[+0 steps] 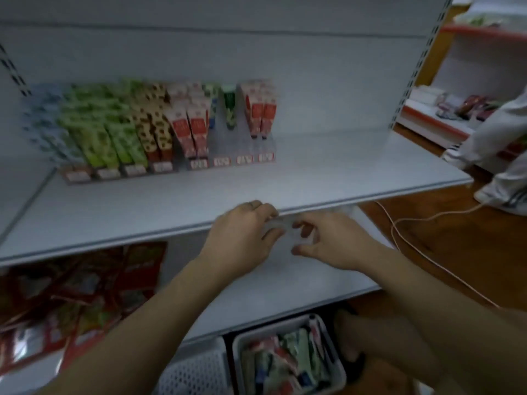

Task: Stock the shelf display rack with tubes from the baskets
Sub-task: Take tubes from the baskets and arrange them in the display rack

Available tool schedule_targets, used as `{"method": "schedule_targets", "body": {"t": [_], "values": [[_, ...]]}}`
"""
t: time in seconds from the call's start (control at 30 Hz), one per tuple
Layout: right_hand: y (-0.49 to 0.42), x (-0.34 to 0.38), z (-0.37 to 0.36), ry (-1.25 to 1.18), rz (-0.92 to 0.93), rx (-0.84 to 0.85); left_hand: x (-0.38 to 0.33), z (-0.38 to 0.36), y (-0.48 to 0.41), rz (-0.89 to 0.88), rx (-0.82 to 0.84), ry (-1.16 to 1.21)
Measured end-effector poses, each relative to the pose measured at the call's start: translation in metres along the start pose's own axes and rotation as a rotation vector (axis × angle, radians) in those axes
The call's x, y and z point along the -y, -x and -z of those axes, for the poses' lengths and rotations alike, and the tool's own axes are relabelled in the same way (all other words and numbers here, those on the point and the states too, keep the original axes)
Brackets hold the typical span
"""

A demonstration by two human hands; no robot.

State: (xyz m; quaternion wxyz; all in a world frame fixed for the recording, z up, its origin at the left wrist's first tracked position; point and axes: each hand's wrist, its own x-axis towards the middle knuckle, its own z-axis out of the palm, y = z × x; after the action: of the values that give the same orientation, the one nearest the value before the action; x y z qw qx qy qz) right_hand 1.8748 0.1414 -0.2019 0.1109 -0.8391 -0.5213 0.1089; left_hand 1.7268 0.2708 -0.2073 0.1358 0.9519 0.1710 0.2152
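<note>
Both forearms rise from the bottom edge of the frame and meet at its centre, just at the front lip of the upper shelf (313, 172). Beneath them, at bottom centre, a grey basket (237, 349) holds a loose heap of tubes (285, 363), with a white perforated basket (196, 372) just to its left. The display rack (225, 141) stands well apart at the upper left, on the upper shelf. Its left lanes are packed with racked tubes (182, 129), while the lanes right of centre look thin.

Between the hands is a pale item (281, 225), too blurred to name; it may be a tube. It is held only at the fingertips, so a slip would likely send it down onto the lower shelf (285, 283) or back into the grey basket. The reach to the rack is long, and a careless hand could topple the leaning racked tubes or seat the piece in the wrong lane.

The left hand (242, 235) lies knuckles up, its grip curled onto the item's left end. The right hand (328, 240) faces it, thumb below and fingers above, its grip apparently pinching the right end. The wrists sit roughly level and the hands close together.
</note>
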Motion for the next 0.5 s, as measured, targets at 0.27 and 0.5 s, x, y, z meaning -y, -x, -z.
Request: {"method": "schedule_targets", "body": {"t": [0.27, 0.5], "values": [[0.033, -0.042, -0.121, 0.229, -0.135, 0.527, 0.009, -0.142, 0.099, 0.315, 0.537, 0.08], [0.032, -0.062, -0.173, 0.252, -0.178, 0.717, 0.034, -0.198, 0.122, 0.342, 0.731, 0.021]]}}
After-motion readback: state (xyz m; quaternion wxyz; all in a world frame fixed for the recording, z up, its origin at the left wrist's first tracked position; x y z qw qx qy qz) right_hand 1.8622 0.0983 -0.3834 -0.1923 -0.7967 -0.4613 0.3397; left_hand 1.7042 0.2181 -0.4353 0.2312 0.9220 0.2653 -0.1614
